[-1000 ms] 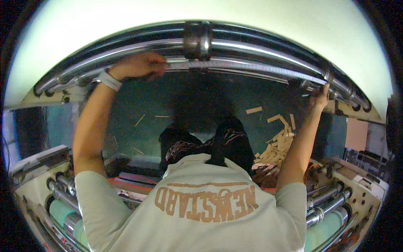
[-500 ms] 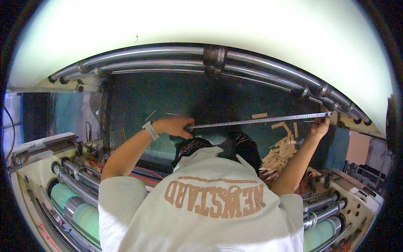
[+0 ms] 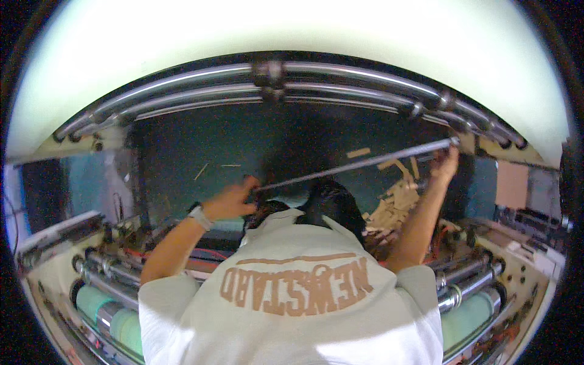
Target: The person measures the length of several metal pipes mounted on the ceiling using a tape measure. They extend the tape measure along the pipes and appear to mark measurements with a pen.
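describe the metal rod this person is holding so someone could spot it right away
Below the curved bank of shiny rollers lies a dark green floor. The thin grey rod slants across it, alone and loose, gripped by the left hand and right hand.

Silvery grey rod (image 3: 359, 163); white shirt (image 3: 292, 304) with tan lettering; pale green rollers (image 3: 109, 313); seemingly dark teal floor (image 3: 201, 146).

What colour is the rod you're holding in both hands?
Silvery grey metal rod, plain and unpatterned; the head view shows it.
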Demonstrator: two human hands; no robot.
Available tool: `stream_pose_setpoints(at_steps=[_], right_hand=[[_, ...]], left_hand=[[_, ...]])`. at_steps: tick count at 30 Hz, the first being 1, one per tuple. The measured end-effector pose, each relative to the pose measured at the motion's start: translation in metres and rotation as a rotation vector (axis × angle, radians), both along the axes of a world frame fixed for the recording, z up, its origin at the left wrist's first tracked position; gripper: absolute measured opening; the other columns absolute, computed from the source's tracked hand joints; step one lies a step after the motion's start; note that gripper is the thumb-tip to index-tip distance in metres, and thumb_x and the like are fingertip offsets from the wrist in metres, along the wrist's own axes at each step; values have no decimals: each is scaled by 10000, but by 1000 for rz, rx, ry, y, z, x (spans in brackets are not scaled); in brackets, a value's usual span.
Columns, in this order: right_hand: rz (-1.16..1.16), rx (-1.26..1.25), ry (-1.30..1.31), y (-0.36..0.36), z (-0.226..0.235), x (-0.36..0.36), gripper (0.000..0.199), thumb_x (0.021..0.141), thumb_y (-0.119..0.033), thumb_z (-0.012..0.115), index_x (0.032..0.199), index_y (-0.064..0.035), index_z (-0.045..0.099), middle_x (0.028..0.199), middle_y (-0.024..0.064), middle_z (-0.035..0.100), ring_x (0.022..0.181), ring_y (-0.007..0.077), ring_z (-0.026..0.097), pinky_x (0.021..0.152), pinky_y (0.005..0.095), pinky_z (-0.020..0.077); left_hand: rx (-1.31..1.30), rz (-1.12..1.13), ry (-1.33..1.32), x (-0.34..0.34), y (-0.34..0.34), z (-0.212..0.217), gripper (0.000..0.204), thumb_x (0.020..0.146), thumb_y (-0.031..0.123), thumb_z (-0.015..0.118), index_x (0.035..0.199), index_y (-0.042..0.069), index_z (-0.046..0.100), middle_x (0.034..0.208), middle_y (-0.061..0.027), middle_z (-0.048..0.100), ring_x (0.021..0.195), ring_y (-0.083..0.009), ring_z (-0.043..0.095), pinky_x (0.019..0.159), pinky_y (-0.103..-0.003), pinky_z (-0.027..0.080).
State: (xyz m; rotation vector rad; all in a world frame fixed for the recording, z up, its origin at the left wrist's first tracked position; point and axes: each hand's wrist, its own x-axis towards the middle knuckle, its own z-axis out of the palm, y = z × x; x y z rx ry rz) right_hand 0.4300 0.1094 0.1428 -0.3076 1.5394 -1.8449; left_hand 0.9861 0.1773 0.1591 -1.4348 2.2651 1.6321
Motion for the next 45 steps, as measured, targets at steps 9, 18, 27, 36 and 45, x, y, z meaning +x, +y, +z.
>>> stream_pose_setpoints(at_steps=[9, 18, 27, 36, 45], right_hand=[[126, -268, -128, -38, 9, 52, 125, 766, -157, 611, 724, -109, 504, 604, -12, 470, 476, 92, 429, 390, 219, 342], [-87, -361, 45, -94, 13, 10, 169, 763, -108, 626, 680, -112, 479, 580, -25, 442, 455, 71, 379, 383, 216, 286], [-149, -352, 332, -124, -17, 3, 99, 759, -134, 643, 728, -117, 550, 622, -59, 486, 516, 45, 417, 443, 190, 334], [-165, -422, 298, -125, -7, 13, 132, 758, -109, 640, 693, -105, 526, 624, -37, 504, 501, 52, 424, 426, 197, 329], [-114, -382, 250, -123, 0, 12, 144, 767, -91, 624, 690, -114, 504, 614, -40, 486, 462, 55, 406, 381, 198, 316]], left_hand=[[-412, 5, -142, -17, -108, 41, 321, 742, 264, 571, 982, 54, 528, 764, -165, 578, 679, -310, 566, 611, -359, 442], [-604, 40, -110, -48, -171, 67, 201, 828, 218, 520, 899, 41, 583, 815, -134, 603, 720, -253, 571, 653, -316, 441], [-491, 166, -128, -41, -195, 69, 135, 837, 118, 493, 886, 18, 569, 755, -98, 585, 692, -161, 536, 634, -269, 421], [-407, 248, -23, -43, -205, 72, 155, 862, 152, 465, 801, 20, 518, 684, -58, 537, 673, -142, 505, 668, -267, 405], [-476, 112, -165, -37, -215, 76, 211, 868, 200, 472, 765, 21, 513, 677, -44, 540, 649, -147, 500, 654, -282, 402]])
